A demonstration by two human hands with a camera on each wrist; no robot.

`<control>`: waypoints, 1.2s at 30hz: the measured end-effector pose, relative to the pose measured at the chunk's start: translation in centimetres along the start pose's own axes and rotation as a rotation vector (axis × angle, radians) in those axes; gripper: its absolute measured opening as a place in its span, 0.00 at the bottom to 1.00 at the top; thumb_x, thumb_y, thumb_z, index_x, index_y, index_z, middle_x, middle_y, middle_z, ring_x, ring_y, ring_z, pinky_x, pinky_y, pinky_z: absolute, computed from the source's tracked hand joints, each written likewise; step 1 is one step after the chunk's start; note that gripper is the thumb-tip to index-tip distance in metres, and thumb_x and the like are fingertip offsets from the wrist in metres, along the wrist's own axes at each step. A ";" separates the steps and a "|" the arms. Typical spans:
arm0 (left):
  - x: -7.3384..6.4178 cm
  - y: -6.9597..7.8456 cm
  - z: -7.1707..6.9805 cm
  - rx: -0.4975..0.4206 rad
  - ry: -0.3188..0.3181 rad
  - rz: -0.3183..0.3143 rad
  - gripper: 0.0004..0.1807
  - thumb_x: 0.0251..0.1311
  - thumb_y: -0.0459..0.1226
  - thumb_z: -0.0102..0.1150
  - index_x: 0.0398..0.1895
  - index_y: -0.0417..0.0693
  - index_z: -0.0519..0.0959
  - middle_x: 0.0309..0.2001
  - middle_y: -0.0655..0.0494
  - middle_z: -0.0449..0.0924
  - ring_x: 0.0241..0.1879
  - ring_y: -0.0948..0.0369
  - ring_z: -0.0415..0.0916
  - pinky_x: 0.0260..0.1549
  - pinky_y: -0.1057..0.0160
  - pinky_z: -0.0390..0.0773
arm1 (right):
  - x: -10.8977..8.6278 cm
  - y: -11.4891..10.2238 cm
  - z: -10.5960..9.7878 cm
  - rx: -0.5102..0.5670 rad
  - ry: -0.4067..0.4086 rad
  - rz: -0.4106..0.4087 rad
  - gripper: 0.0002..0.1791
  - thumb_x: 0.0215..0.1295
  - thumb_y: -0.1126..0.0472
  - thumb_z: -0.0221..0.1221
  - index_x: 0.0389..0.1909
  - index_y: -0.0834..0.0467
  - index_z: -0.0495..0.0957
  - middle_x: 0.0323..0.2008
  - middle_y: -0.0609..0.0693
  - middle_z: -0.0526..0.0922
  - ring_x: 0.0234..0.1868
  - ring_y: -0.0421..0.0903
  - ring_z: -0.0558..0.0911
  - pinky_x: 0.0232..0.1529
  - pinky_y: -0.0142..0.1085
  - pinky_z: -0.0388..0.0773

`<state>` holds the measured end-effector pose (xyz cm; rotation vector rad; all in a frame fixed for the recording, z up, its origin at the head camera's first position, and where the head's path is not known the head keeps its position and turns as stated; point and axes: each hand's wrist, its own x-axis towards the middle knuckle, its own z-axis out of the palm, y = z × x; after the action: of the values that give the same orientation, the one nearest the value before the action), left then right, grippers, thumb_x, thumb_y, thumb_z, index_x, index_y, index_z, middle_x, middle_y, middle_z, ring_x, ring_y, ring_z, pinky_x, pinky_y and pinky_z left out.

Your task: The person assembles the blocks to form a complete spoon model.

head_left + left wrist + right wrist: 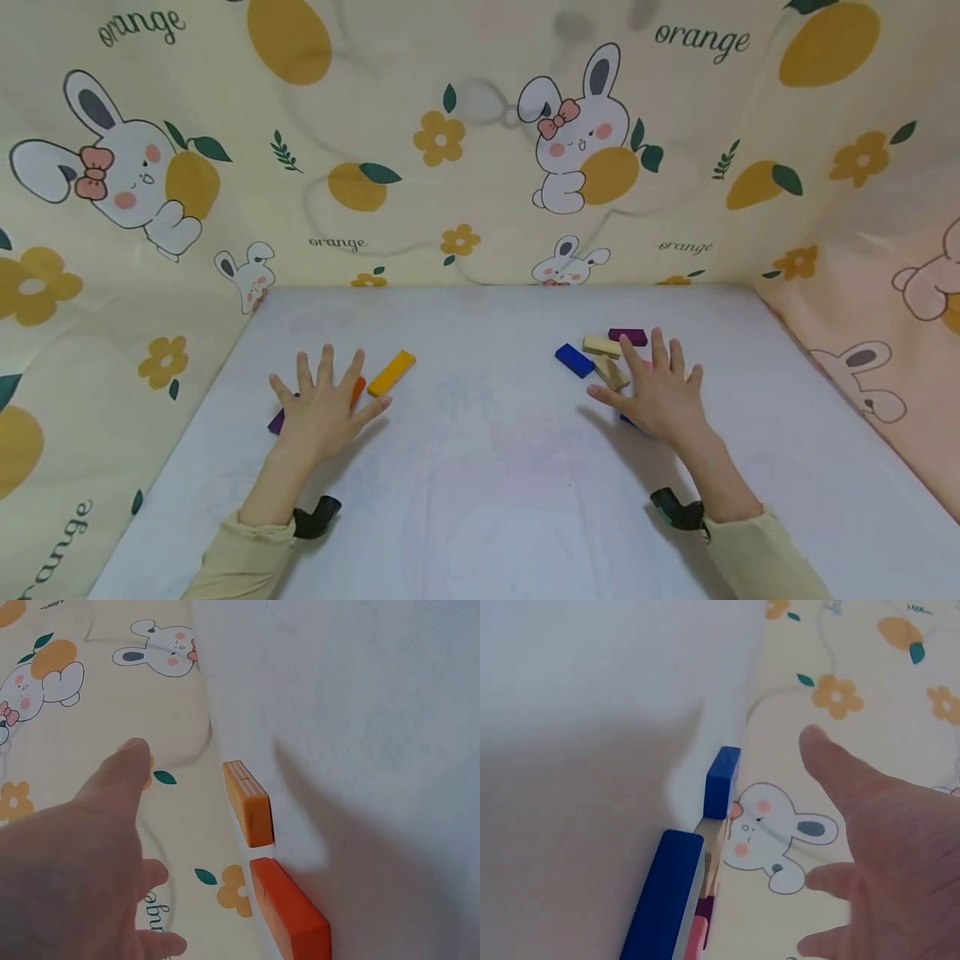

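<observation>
My left hand (318,412) is held above the left part of the table, fingers spread, gripping nothing. Around and partly beneath it lie small rectangular blocks: a purple block (277,422), an orange-red block (291,911) and a yellow-orange block (392,372). Over on the right, my right hand (663,396) hovers with spread fingers, also holding nothing. Near its thumb are a blue block (574,361), a cream block (602,346) and a tan block (611,372). A dark purple block (628,337) lies behind. Another blue block (664,896) and a pink block (696,937) are mostly hidden by that hand in the head view.
The white table (480,483) reaches back to a cream cloth (480,192) printed with rabbits and oranges, which also rises along both sides. A black wrist device (317,517) sits at the left wrist, and another black device (677,509) at the right.
</observation>
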<state>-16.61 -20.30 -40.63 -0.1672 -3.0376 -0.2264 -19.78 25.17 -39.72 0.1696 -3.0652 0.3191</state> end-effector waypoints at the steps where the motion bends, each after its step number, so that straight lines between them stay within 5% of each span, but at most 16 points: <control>1: 0.0 0.0 0.0 -0.006 0.005 0.004 0.50 0.61 0.71 0.44 0.78 0.49 0.54 0.73 0.27 0.43 0.68 0.25 0.35 0.52 0.19 0.27 | 0.0 0.0 0.0 0.010 0.021 -0.009 0.60 0.54 0.21 0.53 0.76 0.59 0.53 0.73 0.75 0.39 0.69 0.78 0.41 0.55 0.79 0.40; 9: 0.5 0.3 0.4 -0.064 0.076 0.063 0.49 0.61 0.67 0.51 0.76 0.46 0.57 0.72 0.29 0.50 0.68 0.28 0.44 0.57 0.21 0.39 | 0.3 -0.9 0.2 0.197 0.188 -0.097 0.50 0.58 0.34 0.64 0.70 0.65 0.63 0.70 0.72 0.54 0.67 0.75 0.54 0.59 0.71 0.53; 13: 0.8 0.4 0.6 -0.127 0.120 0.136 0.49 0.59 0.65 0.57 0.76 0.47 0.58 0.70 0.30 0.55 0.66 0.29 0.49 0.58 0.24 0.47 | 0.7 -1.5 0.4 0.321 0.181 -0.097 0.47 0.59 0.37 0.65 0.69 0.63 0.65 0.69 0.68 0.58 0.67 0.71 0.55 0.60 0.69 0.55; 18: 1.5 -0.1 1.1 -0.216 0.092 0.218 0.52 0.56 0.60 0.66 0.78 0.50 0.54 0.70 0.33 0.57 0.65 0.32 0.53 0.61 0.30 0.52 | 1.8 -1.7 1.2 0.459 0.151 -0.106 0.40 0.60 0.41 0.66 0.66 0.62 0.69 0.66 0.64 0.67 0.67 0.64 0.60 0.63 0.63 0.58; 23: 2.8 -1.1 1.7 -0.381 0.037 0.187 0.50 0.54 0.53 0.72 0.75 0.45 0.59 0.67 0.39 0.65 0.61 0.38 0.59 0.59 0.35 0.60 | 2.5 -1.5 1.8 0.535 0.149 -0.090 0.33 0.62 0.46 0.67 0.62 0.62 0.74 0.60 0.62 0.75 0.58 0.61 0.72 0.57 0.58 0.68; 27: 3.8 -1.6 1.9 -0.476 -0.009 0.150 0.48 0.53 0.49 0.74 0.73 0.41 0.62 0.62 0.41 0.72 0.56 0.42 0.64 0.56 0.40 0.67 | 3.2 -1.4 2.3 0.700 0.104 -0.004 0.27 0.64 0.50 0.67 0.59 0.61 0.77 0.55 0.58 0.80 0.51 0.55 0.76 0.49 0.47 0.75; 31: 4.5 -1.6 1.8 -0.562 -0.046 0.139 0.46 0.51 0.44 0.76 0.71 0.39 0.65 0.59 0.41 0.75 0.53 0.43 0.69 0.53 0.43 0.71 | 3.9 -1.1 2.8 0.835 0.045 0.099 0.24 0.63 0.54 0.67 0.57 0.60 0.79 0.53 0.57 0.81 0.48 0.52 0.77 0.43 0.34 0.75; 36: 5.2 -1.5 2.0 -0.617 -0.085 0.131 0.45 0.50 0.42 0.77 0.70 0.38 0.66 0.56 0.42 0.77 0.51 0.45 0.71 0.52 0.46 0.73 | 4.7 -0.6 3.2 0.862 0.039 0.122 0.23 0.62 0.58 0.68 0.57 0.62 0.79 0.52 0.58 0.82 0.47 0.52 0.78 0.40 0.29 0.75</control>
<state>-22.09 -20.94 -42.29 -0.4211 -2.9110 -1.1601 -24.55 23.41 -42.40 0.0017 -2.6756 1.5903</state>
